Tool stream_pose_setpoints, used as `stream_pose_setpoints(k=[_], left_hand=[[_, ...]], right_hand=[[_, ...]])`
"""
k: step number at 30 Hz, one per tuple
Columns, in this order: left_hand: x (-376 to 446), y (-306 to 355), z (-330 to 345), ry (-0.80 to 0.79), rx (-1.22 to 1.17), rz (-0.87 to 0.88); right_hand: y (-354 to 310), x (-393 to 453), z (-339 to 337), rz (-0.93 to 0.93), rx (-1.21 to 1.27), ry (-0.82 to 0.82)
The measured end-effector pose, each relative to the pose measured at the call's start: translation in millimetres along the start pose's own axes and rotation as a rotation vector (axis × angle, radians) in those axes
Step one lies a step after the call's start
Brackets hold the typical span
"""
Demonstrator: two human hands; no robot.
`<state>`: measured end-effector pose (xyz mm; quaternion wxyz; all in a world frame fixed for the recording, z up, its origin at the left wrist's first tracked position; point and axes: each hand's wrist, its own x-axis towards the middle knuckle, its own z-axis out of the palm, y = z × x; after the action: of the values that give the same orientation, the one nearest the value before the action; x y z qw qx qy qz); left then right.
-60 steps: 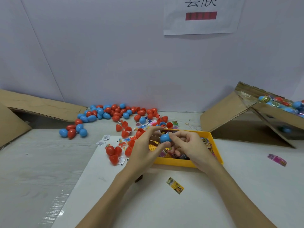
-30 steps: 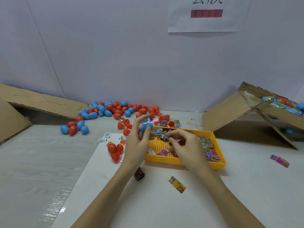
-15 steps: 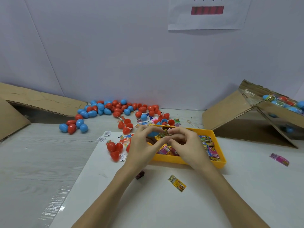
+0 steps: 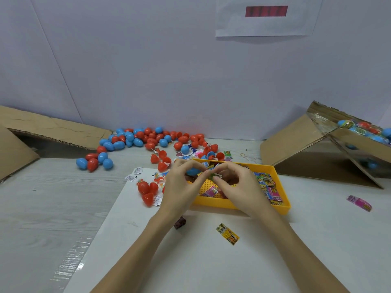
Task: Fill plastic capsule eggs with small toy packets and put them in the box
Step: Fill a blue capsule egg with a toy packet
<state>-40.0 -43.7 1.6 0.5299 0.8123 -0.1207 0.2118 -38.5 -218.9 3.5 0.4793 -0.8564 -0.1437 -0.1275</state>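
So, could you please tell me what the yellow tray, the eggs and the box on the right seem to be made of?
The yellow tray looks like moulded plastic: even colour, smooth rim, dotted floor. The eggs seem glossy hard plastic, with bright highlights on red and blue shells. The box looks like matte brown corrugated cardboard, its edges raw; a shiny clear film seems to line its opening.

No print is legible on the wall sheet (image 4: 262, 22) or packets.
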Motion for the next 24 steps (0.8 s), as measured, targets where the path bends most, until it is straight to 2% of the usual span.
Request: stream_pose_setpoints(k=[7,10,17,20,24], left_hand=[[0.7,1.4,-0.2,-0.065,0.000,0.007],[1.5,2.8,0.9,-0.086,-0.077,-0.044],[0.6,12.6,-6.5,-0.052,-0.371,-0.234],[-0.1,13.6,-5.4,-0.079,-0.355,-0.238],[-2.2,13.8,-0.3,-0.176,-0.258,-0.132]], right_hand=[[-0.9,0.3,-4.4,-0.015,-0.046,0.019],[-3.0,0.6,-4.4,0.011,-0.005,0.049],[-11.8,-0.8,-2.6,0.139,0.288,0.024],[-15.0,-0.8,-2.9,0.247,0.554,0.073],[-19.4,-1.8,-1.9,0.351,0.811,0.083]])
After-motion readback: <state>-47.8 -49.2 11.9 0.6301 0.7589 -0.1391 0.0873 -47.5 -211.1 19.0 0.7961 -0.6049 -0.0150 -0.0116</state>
